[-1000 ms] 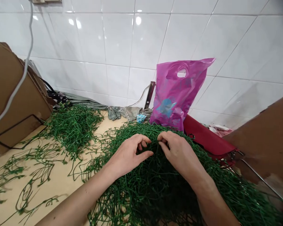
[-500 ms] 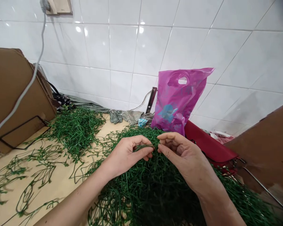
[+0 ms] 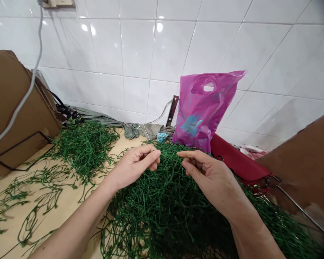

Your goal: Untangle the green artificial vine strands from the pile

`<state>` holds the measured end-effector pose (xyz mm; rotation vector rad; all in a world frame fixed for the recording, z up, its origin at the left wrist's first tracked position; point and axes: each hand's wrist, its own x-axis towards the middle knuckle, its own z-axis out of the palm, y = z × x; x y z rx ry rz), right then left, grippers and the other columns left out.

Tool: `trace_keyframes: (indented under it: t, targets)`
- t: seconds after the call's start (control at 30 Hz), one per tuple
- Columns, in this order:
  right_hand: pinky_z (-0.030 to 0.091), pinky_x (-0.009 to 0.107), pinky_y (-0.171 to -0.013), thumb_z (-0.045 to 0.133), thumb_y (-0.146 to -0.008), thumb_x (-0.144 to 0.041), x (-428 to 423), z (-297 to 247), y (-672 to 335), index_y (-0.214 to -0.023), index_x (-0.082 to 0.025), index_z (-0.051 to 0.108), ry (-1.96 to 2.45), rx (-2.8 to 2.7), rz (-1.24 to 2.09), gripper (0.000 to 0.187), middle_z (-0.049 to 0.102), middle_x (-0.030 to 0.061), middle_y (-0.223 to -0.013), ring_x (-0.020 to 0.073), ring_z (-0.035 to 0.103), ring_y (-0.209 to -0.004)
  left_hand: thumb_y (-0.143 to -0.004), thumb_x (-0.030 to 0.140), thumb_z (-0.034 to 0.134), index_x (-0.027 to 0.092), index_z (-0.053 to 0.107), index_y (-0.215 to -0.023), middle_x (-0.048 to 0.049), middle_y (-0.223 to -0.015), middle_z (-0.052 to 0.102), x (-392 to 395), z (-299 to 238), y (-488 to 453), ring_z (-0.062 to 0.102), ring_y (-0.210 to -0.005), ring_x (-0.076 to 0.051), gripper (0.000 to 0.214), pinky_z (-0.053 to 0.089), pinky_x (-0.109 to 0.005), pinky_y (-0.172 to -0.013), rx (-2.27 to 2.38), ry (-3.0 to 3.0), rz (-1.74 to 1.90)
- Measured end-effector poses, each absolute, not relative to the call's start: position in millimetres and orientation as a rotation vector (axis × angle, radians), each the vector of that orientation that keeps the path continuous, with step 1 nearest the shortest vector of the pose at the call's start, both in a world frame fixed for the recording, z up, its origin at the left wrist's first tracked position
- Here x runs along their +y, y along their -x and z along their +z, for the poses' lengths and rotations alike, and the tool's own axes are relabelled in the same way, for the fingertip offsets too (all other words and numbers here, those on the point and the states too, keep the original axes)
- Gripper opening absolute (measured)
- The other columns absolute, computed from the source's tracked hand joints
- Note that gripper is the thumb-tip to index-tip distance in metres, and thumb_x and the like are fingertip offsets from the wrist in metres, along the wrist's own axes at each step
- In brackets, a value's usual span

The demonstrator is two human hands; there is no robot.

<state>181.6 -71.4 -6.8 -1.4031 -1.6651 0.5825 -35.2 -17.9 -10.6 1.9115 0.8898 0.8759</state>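
head view: two bare hands over a tangled heap of green vine strands [image 3: 167, 201], the heap lying on a pale wooden table [image 3: 67, 216] in front of the person and spreading toward the lower right. left hand [image 3: 133, 167]: hovers at the top of the heap, fingers curled in and thumb laid against them; the grip is drawn together, but whether it pinches a thin strand cannot be told. right hand [image 3: 207, 176]: just beside the left, forefinger reaching forward over the strands, thumb a little apart from it, other fingers loosely curled; the grip is open and holds nothing that shows. the hands are near each other but not touching, and no strand is seen lifted clear of the heap. about them: a second, smaller heap of green strands [image 3: 83, 151] to the left; loose single strands [image 3: 24, 205] lying apart on the table; a pink plastic bag [image 3: 199, 111] standing behind the main heap; a red purse [image 3: 237, 158] to its right; a grey cloth [image 3: 148, 131] and a small blue packet [image 3: 162, 137] against the white tile wall [image 3: 118, 46]; a cardboard box [image 3: 13, 108] at far left; a brown cardboard sheet [image 3: 305, 162] at far right; a white cable [image 3: 34, 68] hanging down the upper left.
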Motion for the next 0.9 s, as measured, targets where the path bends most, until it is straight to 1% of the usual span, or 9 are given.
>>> trace_keyframes:
  t: [0.07, 0.13, 0.17, 0.27, 0.37, 0.43, 0.67, 0.8, 0.9]
  targets:
    - [0.049, 0.029, -0.069, 0.059, -0.09, -0.031, -71.8, -8.6, -178.3, -0.107, -0.022, 0.071, 1.355, -1.638, 0.618, 0.023, 0.064, -0.0002, -0.076, 0.0148, 0.06, -0.07, -0.097, 0.039, 0.051, 0.018, 0.068, -0.098, -0.0048, -0.095, 0.071, -20.1, -11.4, 35.3, 0.064, -0.088, -0.018, 0.027, 0.049, -0.03, -0.081, 0.979, -1.989, 0.958]
    - [0.051, 0.029, -0.074, 0.06, -0.09, -0.029, -71.6, -11.2, -173.3, -0.108, -0.022, 0.069, 1.305, -1.592, 0.659, 0.022, 0.067, -0.0001, -0.08, 0.0147, 0.064, -0.074, -0.096, 0.038, 0.053, 0.022, 0.065, -0.118, -0.0062, -0.12, 0.069, -23.3, -10.4, 35.1, 0.063, -0.105, -0.021, 0.03, 0.048, -0.032, -0.089, 1.049, -2.025, 1.04]
    - [0.052, 0.029, -0.076, 0.061, -0.09, -0.028, -71.6, -12.3, -170.5, -0.108, -0.023, 0.068, 1.287, -1.574, 0.67, 0.021, 0.068, 0.0001, -0.082, 0.0146, 0.065, -0.076, -0.097, 0.039, 0.053, 0.023, 0.065, -0.122, -0.0059, -0.126, 0.067, -25.0, -9.1, 34.8, 0.062, -0.11, -0.021, 0.032, 0.048, -0.033, -0.093, 1.045, -2.017, 1.047]
    - [0.054, 0.027, -0.08, 0.063, -0.089, -0.025, -72.2, -14.0, -163.3, -0.108, -0.024, 0.068, 1.237, -1.553, 0.696, 0.019, 0.072, 0.0006, -0.089, 0.0143, 0.068, -0.081, -0.097, 0.042, 0.053, 0.022, 0.07, -0.113, -0.0044, -0.115, 0.073, -28.9, -4.6, 32.8, 0.065, -0.106, -0.02, 0.031, 0.048, -0.032, -0.093, 0.934, -1.937, 0.943]
    - [0.055, 0.026, -0.08, 0.065, -0.087, -0.024, -72.9, -14.2, -161.0, -0.108, -0.025, 0.067, 1.191, -1.53, 0.727, 0.021, 0.074, 0.0009, -0.097, 0.0142, 0.07, -0.086, -0.092, 0.036, 0.062, 0.018, 0.071, -0.1, -0.0026, -0.091, 0.074, -28.9, -3.8, 30.5, 0.066, -0.086, -0.016, 0.022, 0.05, -0.027, -0.081, 0.85, -1.834, 0.888]
    - [0.056, 0.026, -0.08, 0.067, -0.086, -0.025, -72.5, -14.5, -162.1, -0.107, -0.025, 0.067, 1.18, -1.505, 0.729, 0.021, 0.074, 0.0008, -0.099, 0.0137, 0.071, -0.086, -0.09, 0.031, 0.064, 0.016, 0.07, -0.093, -0.0014, -0.082, 0.071, -27.5, -5.1, 30.3, 0.064, -0.078, -0.013, 0.017, 0.049, -0.025, -0.075, 0.819, -1.752, 0.889]
    - [0.058, 0.021, -0.079, 0.071, -0.084, -0.023, -71.1, -14.2, -160.7, -0.103, -0.026, 0.069, 1.034, -1.443, 0.883, 0.02, 0.076, -0.001, -0.092, 0.0118, 0.073, -0.086, -0.085, 0.025, 0.069, 0.015, 0.067, -0.106, -0.0011, -0.089, 0.068, -28.2, -4.3, 29.9, 0.06, -0.081, -0.01, 0.023, 0.047, -0.022, -0.076, 0.715, -1.606, 0.881]
    - [0.06, 0.024, -0.074, 0.072, -0.082, -0.023, -71.8, -10.7, -158.0, -0.101, -0.023, 0.069, 1.036, -1.413, 0.925, 0.019, 0.077, 0.0019, -0.088, 0.0151, 0.075, -0.085, -0.085, 0.025, 0.07, 0.015, 0.065, -0.092, 0.0029, -0.075, 0.06, -27.7, -5.4, 30.4, 0.052, -0.067, -0.008, 0.013, 0.042, -0.021, -0.064, 0.758, -1.648, 0.884]
    - [0.06, 0.025, -0.072, 0.072, -0.082, -0.024, -71.7, -8.9, -157.6, -0.1, -0.023, 0.068, 1.064, -1.431, 0.931, 0.019, 0.077, 0.0027, -0.088, 0.0162, 0.075, -0.085, -0.086, 0.025, 0.069, 0.016, 0.065, -0.092, 0.0008, -0.083, 0.064, -26.3, -6.3, 32.2, 0.057, -0.074, -0.01, 0.012, 0.046, -0.022, -0.07, 0.771, -1.694, 0.924]
